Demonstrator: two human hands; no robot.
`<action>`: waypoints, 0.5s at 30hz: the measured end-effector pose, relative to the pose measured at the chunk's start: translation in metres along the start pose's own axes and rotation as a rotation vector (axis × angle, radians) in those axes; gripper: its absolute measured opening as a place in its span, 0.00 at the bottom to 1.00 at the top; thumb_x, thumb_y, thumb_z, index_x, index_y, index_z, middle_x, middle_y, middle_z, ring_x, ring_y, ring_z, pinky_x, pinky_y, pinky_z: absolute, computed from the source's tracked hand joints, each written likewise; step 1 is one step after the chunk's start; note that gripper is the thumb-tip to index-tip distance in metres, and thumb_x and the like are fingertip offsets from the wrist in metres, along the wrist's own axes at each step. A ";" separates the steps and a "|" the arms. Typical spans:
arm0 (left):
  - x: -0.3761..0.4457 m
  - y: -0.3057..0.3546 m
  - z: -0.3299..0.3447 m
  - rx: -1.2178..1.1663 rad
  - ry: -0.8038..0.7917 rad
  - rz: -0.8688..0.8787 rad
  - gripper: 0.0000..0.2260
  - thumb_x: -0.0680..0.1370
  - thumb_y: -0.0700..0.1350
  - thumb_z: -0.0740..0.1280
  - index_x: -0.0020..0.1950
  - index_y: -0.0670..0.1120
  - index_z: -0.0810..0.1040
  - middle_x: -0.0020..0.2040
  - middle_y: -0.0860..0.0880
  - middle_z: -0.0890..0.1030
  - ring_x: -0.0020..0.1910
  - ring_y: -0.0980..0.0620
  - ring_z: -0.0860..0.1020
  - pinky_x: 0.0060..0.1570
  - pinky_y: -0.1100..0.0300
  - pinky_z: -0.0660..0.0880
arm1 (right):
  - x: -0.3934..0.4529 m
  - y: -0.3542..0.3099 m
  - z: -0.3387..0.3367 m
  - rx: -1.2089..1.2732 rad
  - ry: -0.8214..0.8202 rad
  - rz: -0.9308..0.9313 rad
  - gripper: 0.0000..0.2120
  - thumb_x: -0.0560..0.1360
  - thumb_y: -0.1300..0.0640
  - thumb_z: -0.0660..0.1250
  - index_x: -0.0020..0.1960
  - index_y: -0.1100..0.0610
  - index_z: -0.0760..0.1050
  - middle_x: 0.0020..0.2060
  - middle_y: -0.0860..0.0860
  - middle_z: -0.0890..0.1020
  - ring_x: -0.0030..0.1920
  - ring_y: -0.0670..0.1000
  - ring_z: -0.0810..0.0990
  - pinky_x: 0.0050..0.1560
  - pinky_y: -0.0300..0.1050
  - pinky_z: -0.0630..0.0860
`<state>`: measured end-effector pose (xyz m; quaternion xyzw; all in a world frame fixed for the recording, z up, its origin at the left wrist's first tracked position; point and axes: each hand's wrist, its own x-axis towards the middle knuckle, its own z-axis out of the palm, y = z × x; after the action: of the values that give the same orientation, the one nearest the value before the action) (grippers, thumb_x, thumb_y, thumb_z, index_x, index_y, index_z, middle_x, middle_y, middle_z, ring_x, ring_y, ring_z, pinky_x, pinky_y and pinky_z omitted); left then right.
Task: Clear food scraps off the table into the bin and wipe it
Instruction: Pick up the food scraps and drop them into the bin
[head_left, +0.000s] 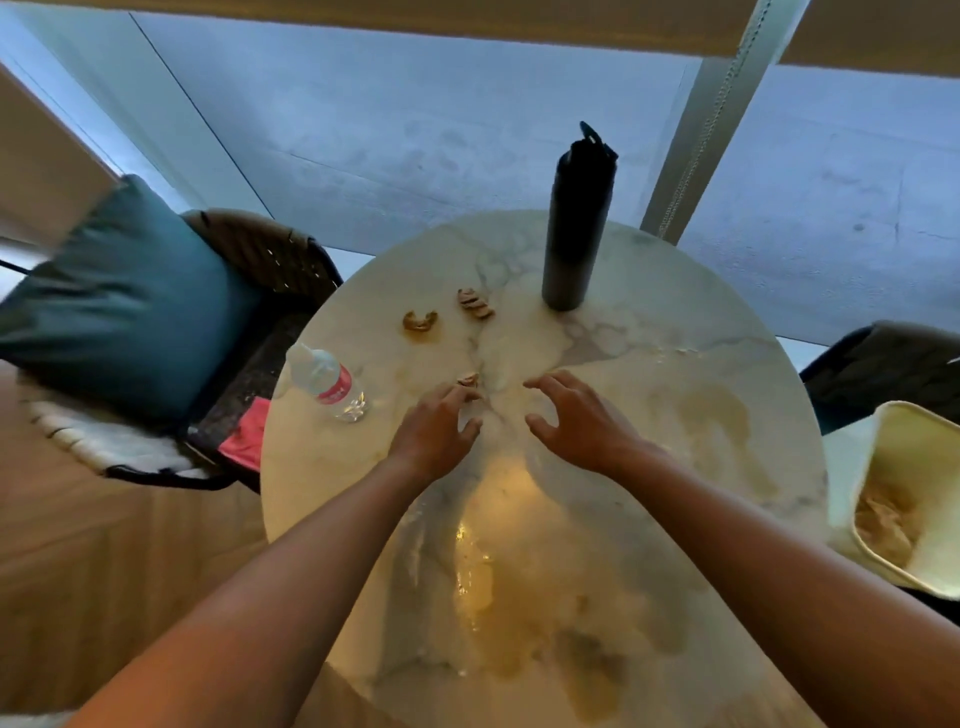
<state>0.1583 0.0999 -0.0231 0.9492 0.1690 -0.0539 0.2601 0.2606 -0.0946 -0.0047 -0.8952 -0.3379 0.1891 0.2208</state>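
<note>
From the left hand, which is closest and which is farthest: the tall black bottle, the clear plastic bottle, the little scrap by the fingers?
1. Small brown food scrap, at the left hand's fingertips.
2. Clear plastic water bottle, left.
3. Tall black metal bottle, far side.

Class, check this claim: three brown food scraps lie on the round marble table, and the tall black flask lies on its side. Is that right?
Not quite. The head view shows the tall black flask standing upright. Three brown food scraps do lie on the round marble table.

Both arms outstretched; left hand (434, 434) and right hand (582, 423) loosely spread.
</note>
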 end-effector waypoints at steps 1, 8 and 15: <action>0.006 -0.006 -0.001 0.005 0.008 0.010 0.17 0.79 0.47 0.68 0.67 0.49 0.77 0.65 0.49 0.77 0.63 0.45 0.77 0.62 0.50 0.74 | 0.012 -0.003 0.003 -0.005 0.004 -0.003 0.25 0.79 0.47 0.67 0.74 0.49 0.69 0.71 0.50 0.73 0.67 0.52 0.75 0.65 0.50 0.76; 0.048 -0.036 0.010 0.107 0.017 0.113 0.21 0.81 0.46 0.63 0.75 0.51 0.70 0.70 0.52 0.74 0.64 0.46 0.73 0.61 0.49 0.72 | 0.100 -0.012 0.021 0.019 0.039 0.061 0.30 0.78 0.50 0.67 0.77 0.52 0.62 0.69 0.55 0.74 0.67 0.57 0.75 0.65 0.56 0.76; 0.067 -0.057 0.025 0.065 0.042 0.188 0.17 0.80 0.50 0.65 0.69 0.52 0.75 0.62 0.52 0.77 0.60 0.47 0.75 0.58 0.50 0.72 | 0.168 -0.016 0.038 -0.001 0.080 0.050 0.28 0.79 0.55 0.63 0.78 0.54 0.63 0.74 0.55 0.70 0.73 0.57 0.70 0.71 0.55 0.69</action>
<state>0.2009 0.1525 -0.0848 0.9697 0.0830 -0.0147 0.2292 0.3514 0.0419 -0.0601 -0.9102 -0.3065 0.1583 0.2291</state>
